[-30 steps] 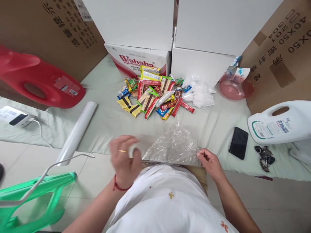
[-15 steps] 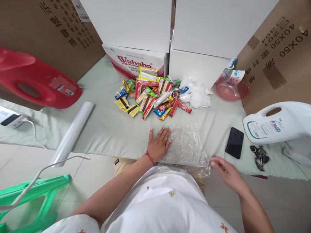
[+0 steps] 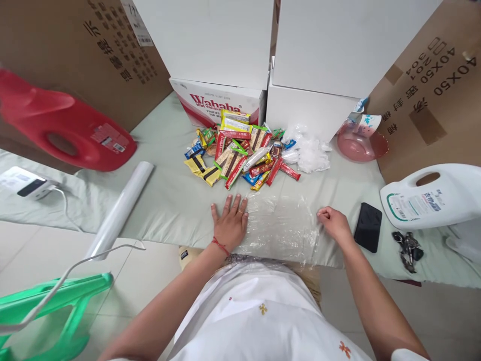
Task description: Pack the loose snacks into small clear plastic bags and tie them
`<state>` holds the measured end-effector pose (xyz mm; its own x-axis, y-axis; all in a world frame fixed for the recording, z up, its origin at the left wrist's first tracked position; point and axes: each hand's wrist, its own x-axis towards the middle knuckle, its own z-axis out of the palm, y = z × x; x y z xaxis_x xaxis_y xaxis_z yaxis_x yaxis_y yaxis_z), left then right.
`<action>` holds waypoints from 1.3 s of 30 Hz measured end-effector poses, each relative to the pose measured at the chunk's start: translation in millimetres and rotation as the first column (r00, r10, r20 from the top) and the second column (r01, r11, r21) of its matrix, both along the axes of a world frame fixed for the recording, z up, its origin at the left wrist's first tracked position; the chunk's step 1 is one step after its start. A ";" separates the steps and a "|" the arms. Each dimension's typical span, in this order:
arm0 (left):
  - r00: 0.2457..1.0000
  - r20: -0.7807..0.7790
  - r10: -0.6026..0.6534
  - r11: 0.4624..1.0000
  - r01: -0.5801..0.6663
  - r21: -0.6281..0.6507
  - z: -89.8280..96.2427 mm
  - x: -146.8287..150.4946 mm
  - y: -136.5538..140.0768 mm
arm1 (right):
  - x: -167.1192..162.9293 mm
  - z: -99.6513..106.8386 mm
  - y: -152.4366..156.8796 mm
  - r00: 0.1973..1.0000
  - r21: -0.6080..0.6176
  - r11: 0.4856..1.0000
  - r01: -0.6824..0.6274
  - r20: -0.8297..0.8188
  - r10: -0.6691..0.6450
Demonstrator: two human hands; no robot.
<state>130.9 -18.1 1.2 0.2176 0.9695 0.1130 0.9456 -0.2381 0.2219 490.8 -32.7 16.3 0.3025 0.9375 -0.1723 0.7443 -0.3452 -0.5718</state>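
Note:
A sheet of clear plastic film, wrinkled, lies on the cloth-covered table in front of me and hangs over the near edge. My left hand rests flat on its left side, fingers spread. At the right edge of the film is my right hand, its fingers curled in a pinch; the fingertips partly hide what they grip, which looks like the film's edge. Beyond the film sits a heap of wrapped snack bars, with a crumpled clump of clear plastic beside it.
To the right are a black phone, keys, a white jug and a pink bowl. On the left lie a film roll, a red jug and a white device. Boxes stand behind.
My left hand has slid left along the film. My right hand has moved up from the near corner to the film's right edge, its fingers now curled. The film lies flatter.

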 end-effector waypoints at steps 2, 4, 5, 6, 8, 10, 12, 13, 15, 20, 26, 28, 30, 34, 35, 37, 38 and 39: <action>1.000 0.007 -0.005 1.000 0.005 -0.026 -1.5 -2.4 1.0 | 5.7 18.8 14.9 0.971 0.006 0.998 -0.064 0.232 0.061; 1.000 0.007 -0.015 0.999 0.015 -0.047 -2.0 -2.1 1.8 | -11.2 38.1 42.2 0.903 0.088 0.973 -0.216 0.396 0.164; 1.000 0.003 -0.017 0.998 0.018 -0.054 -1.8 -1.8 2.1 | -26.9 45.6 59.8 0.863 0.110 0.935 -0.337 0.433 0.260; 1.000 -0.002 -0.020 0.998 0.020 -0.059 -1.4 -1.4 2.4 | -45.4 50.7 78.9 0.814 0.109 0.885 -0.453 0.456 0.361; 1.000 -0.008 -0.027 0.998 0.027 -0.062 0.0 -1.2 2.7 | -83.4 53.9 117.6 0.711 0.093 0.785 -0.613 0.498 0.496; 0.999 -0.007 -0.032 0.998 0.032 -0.059 1.3 -1.7 2.5 | -112.3 49.9 148.7 0.628 0.042 0.721 -0.691 0.527 0.572; 1.000 0.005 -0.030 0.998 0.030 -0.054 1.9 -2.3 2.1 | -125.3 44.3 166.0 0.551 -0.047 0.679 -0.733 0.545 0.632; 1.000 0.014 -0.027 0.998 0.027 -0.051 2.0 -2.7 2.0 | -125.9 42.7 169.4 0.515 -0.092 0.662 -0.744 0.553 0.655; 0.999 0.035 -0.025 0.998 0.027 -0.049 1.8 -3.1 1.8 | -119.6 44.3 170.2 0.469 -0.142 0.646 -0.750 0.574 0.671; 0.998 0.060 -0.028 0.998 0.031 -0.048 0.6 -3.8 2.0 | -115.8 60.8 178.8 0.452 -0.092 0.624 -0.776 0.608 0.653; 0.999 0.037 -0.022 0.998 0.024 -0.054 1.6 -3.5 1.3 | -147.1 63.0 211.7 0.364 -0.227 0.568 -0.791 0.572 0.735; 0.999 0.036 -0.025 0.998 0.027 -0.052 1.9 -3.4 1.3 | -144.0 70.9 213.4 0.327 -0.253 0.554 -0.793 0.591 0.737; 0.999 0.037 -0.021 0.999 0.023 -0.049 1.7 -3.4 1.4 | -135.4 82.8 210.1 0.300 -0.253 0.548 -0.797 0.621 0.724; 0.999 0.029 -0.014 0.999 0.016 -0.051 1.1 -3.4 1.3 | -128.4 94.6 197.0 0.224 -0.246 0.462 -0.852 0.626 0.747; 1.000 0.024 -0.013 0.999 0.015 -0.051 1.1 -3.3 1.1 | -131.6 91.7 193.5 0.186 -0.254 0.415 -0.874 0.613 0.768; 1.000 0.012 -0.010 0.999 0.011 -0.047 1.4 -3.1 0.9 | -142.1 80.7 187.8 0.123 -0.277 0.341 -0.898 0.585 0.801; 1.000 0.008 -0.009 0.999 0.009 -0.044 1.6 -2.9 0.8 | -147.9 74.5 186.0 0.110 -0.291 0.330 -0.898 0.578 0.809; 1.000 0.006 -0.010 0.999 0.011 -0.042 1.8 -2.8 0.8 | -152.7 69.1 184.8 0.111 -0.308 0.340 -0.889 0.575 0.810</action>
<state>128.1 -17.3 2.9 0.2271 0.9711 0.0738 0.9419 -0.2383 0.2369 338.1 152.1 85.4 -0.7232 0.6458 -0.2449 0.6434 0.7588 0.1012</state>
